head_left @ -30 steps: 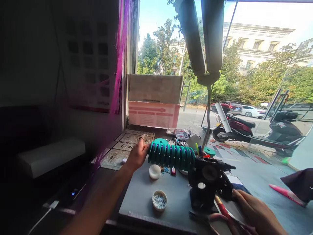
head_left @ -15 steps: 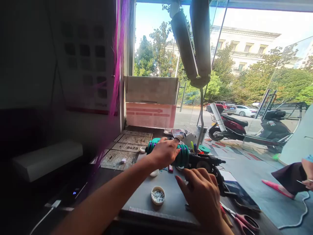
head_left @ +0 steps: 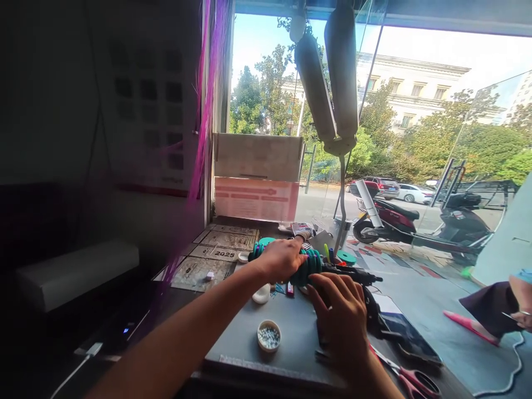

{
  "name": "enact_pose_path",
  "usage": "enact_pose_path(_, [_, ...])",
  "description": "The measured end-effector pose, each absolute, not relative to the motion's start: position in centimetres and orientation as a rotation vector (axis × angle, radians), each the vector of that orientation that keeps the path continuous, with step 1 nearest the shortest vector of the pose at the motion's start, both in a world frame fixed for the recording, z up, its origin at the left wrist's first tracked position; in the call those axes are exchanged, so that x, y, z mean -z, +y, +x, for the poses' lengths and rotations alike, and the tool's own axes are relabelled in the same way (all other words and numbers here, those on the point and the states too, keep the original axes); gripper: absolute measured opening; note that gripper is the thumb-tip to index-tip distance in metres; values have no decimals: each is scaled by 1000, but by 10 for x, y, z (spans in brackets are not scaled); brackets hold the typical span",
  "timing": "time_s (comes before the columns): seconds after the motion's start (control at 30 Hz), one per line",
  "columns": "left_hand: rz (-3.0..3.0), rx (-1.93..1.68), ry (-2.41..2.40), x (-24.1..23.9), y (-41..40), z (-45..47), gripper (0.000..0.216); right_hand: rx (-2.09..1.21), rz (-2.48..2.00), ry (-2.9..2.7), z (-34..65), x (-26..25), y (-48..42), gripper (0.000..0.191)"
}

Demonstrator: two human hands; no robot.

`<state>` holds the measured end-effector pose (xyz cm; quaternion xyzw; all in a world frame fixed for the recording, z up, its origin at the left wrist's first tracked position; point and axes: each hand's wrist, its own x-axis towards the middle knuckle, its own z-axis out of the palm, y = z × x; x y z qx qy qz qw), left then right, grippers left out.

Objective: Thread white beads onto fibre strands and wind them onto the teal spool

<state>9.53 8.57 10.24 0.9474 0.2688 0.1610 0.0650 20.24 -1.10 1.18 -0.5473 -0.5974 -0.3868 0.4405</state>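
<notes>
Along the table's [head_left: 236, 338] grey near edge lie the red-handled scissors [head_left: 419, 382], and left of them stands a small round cup [head_left: 269, 336] of pale beads. The right hand [head_left: 338, 313] is half open, palm down, fingers bent, thumb apart from them, its fingertips at the lower edge of the green ribbed roll [head_left: 310, 271]. The left hand [head_left: 280, 260] drapes over the roll from above; whether it grips cannot be told. The roll lies across the middle of the table, its right end at a black machine [head_left: 368, 275] partly hidden by the right hand. Left of it, a worn printed sheet [head_left: 208, 269] reads 2025. Another person's forearm [head_left: 522, 291] shows at the right edge. Behind the table stand a pink-and-white sign [head_left: 255, 199] and a lamp with two long pale panels [head_left: 344, 77], beside purple strands [head_left: 211, 94]. Beyond the glass are scooters [head_left: 390, 216], parked cars [head_left: 384, 187], trees and a pale building [head_left: 419, 83].

A second ago the left hand was at the roll's left end and the right hand low beside the machine; now both are at the roll.
</notes>
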Motion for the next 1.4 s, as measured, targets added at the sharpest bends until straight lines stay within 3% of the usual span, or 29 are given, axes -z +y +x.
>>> enact_pose_path(0.33, [2861,-474,816,-99,88,96,46,927,-1220,-1486,199,-23,6,12])
enact_pose_path(0.53, [2886,-384,855,-104,88,95,41,99,-1140,-1325,185,-20,-2,13])
enact_pose_path(0.67, [2890,-384,837,-104,89,95,39,-180,-1238,-1120,178,-10,-5,18])
enact_pose_path(1.0, [2899,-552,703,-104,79,89,40,-241,-1333,-1181,174,-11,-35,33])
enact_pose_path(1.07, [2869,-780,620,-104,82,79,37,-144,-1417,-1153,200,-14,-61,42])
enact_pose_path(1.2, [2331,-1501,872,-83,105,43,27,259,-1823,-1060,288,0,-100,38])
enact_pose_path(1.27, [2098,-1397,943,-62,118,25,22,292,-1921,-1229,331,21,-104,41])
enact_pose_path(1.4, [2086,-1117,714,-27,132,8,20,-16,-2024,-1443,377,71,-91,44])
